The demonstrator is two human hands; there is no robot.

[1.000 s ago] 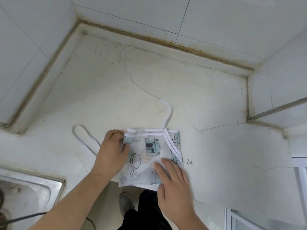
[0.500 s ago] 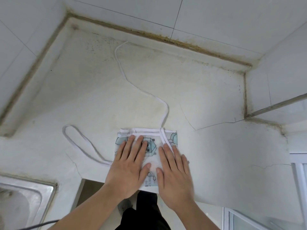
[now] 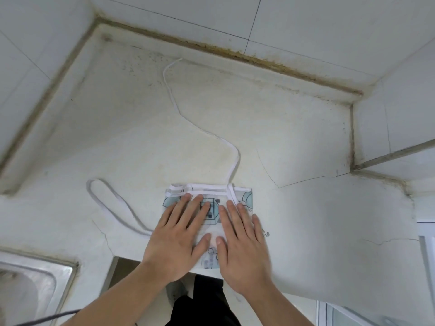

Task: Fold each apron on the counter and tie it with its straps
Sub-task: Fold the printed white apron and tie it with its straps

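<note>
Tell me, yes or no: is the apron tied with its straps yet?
No. Both straps lie loose on the counter beside the folded apron.

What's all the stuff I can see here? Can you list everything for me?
apron: one, see-through white with blue cartoon prints, folded small at the counter's near edge, under both hands
long strap: one, white, trailing from the apron's far edge toward the back wall
looped strap: one, white, lying left of the apron
counter: one, off-white and stained, cracked, filling the corner
wall tiles: several, white, behind and beside the counter
sink: one, steel, lower left
left hand: one, fingers straight, pressing flat on the apron
right hand: one, fingers straight, pressing flat on the apron beside the left hand
</note>
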